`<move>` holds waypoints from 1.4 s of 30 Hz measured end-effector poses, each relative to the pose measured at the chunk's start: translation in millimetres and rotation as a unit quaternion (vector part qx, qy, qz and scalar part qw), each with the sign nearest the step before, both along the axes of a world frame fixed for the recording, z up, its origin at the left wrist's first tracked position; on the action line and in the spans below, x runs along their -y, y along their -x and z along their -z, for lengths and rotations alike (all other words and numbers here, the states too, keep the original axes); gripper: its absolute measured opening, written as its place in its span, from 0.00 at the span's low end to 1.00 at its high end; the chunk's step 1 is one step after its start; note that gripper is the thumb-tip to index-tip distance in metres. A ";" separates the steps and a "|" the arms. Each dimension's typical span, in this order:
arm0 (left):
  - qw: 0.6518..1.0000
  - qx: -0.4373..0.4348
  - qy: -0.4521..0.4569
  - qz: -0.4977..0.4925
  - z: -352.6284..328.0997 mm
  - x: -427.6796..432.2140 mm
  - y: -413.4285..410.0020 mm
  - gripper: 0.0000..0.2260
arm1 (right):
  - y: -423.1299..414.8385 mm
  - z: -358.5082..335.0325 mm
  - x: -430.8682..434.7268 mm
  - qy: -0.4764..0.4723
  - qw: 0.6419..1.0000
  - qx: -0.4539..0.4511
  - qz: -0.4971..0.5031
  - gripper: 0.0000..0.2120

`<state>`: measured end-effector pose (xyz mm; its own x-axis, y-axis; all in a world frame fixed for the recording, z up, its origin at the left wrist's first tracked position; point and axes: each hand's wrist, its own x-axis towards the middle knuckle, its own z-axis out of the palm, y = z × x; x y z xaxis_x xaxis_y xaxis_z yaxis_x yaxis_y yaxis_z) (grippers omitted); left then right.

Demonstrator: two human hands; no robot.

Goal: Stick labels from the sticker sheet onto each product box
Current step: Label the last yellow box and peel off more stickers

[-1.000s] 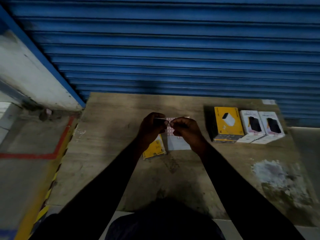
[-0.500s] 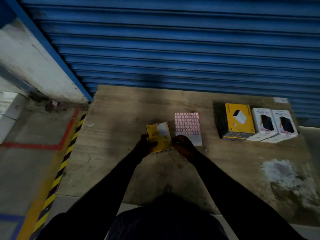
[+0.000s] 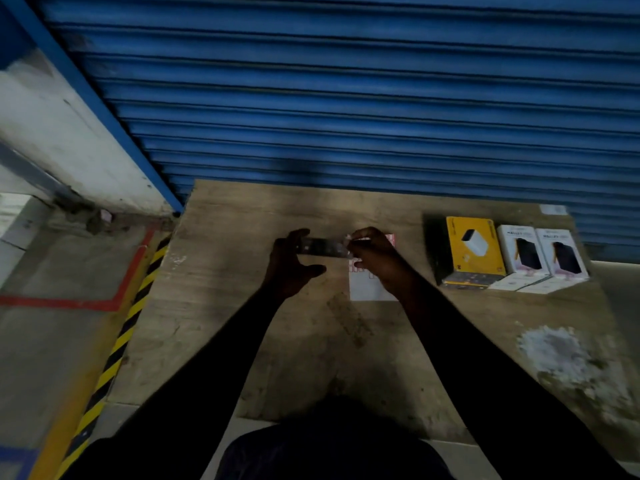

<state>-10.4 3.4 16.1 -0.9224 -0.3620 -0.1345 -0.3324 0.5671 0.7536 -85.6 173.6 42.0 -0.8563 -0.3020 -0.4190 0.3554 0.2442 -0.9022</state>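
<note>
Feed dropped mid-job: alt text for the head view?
The left hand grips a box above the table, the right hand pinching its right end. The sticker sheet lies beneath; a yellow box and two white boxes sit at right.

Table (image 3: 242, 341): bare wood, rough, scuffed, matt.
White patch (image 3: 561, 355) on it: crusty, flaky.
Shutter (image 3: 346, 98): ribbed metal, blue paint, soft shine.
Yellow box (image 3: 474, 247), white boxes (image 3: 521, 252): smooth card, slight gloss.
Sticker sheet (image 3: 367, 289): thin paper, matt.
Floor (image 3: 52, 341): rough grey concrete.
Sleeves (image 3: 467, 341): dark cloth.
Small box (image 3: 322, 247) in left hand (image 3: 291, 268): too blurry to tell.
</note>
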 end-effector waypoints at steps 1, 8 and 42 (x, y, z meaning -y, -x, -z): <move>1.000 -0.016 0.005 -0.004 -6.6 -1.0 2.2 0.36 | 2.1 -8.6 0.3 0.000 1.000 -0.012 0.004 0.08; 0.984 -0.157 -0.057 -0.068 -68.6 -18.2 25.0 0.12 | 11.0 -53.3 -3.2 -0.059 0.985 -0.162 0.032 0.11; 0.851 -0.080 -0.518 -0.024 -180.0 -55.6 83.0 0.05 | 33.5 -172.3 -58.2 -0.142 0.831 -0.531 -0.085 0.03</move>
<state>-93.4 59.0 196.1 -0.9466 -0.1619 -0.2789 -0.1834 -0.4412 0.8785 -119.0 231.8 214.3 -0.7432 -0.4754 0.4709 -0.6666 0.4656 -0.5821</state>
